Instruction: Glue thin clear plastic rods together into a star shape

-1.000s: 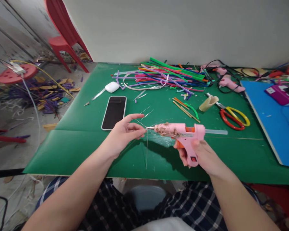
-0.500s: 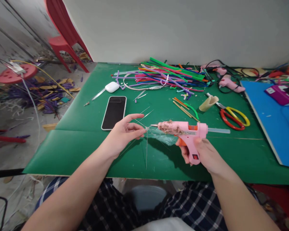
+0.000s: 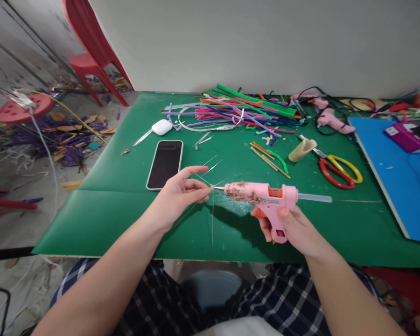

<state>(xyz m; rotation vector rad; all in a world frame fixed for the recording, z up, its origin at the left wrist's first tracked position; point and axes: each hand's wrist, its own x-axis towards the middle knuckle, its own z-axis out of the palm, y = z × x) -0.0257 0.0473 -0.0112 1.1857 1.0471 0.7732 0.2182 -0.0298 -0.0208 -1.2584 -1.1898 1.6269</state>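
Between the thumb and fingertips of my left hand (image 3: pixel 180 196) is a star-shaped bunch of thin wires (image 3: pixel 213 214), pinched near its centre, with wires spreading outward in several directions. My right hand (image 3: pixel 296 226) wraps round the handle of a pink hot glue gun (image 3: pixel 259 192), fingers at its orange trigger. The gun's metal nozzle points left and appears to touch the centre of the wires, close to my left fingertips. A clear glue stick (image 3: pixel 315 198) sticks out of the gun's back. Brown residue covers the gun's front.
A phone (image 3: pixel 165 164) and a white earbud case (image 3: pixel 162 126) lie left. Behind are coloured pipe cleaners (image 3: pixel 241 109). At right are scissors (image 3: pixel 339 172), a bamboo-like tube (image 3: pixel 302 150), short sticks (image 3: pixel 264 156), a second pink glue gun (image 3: pixel 332 122) and a blue board (image 3: pixel 395 182).
My right hand has moved the glue gun slightly left and down, bringing its nozzle up to the centre of the wires. My left hand stays almost in place.
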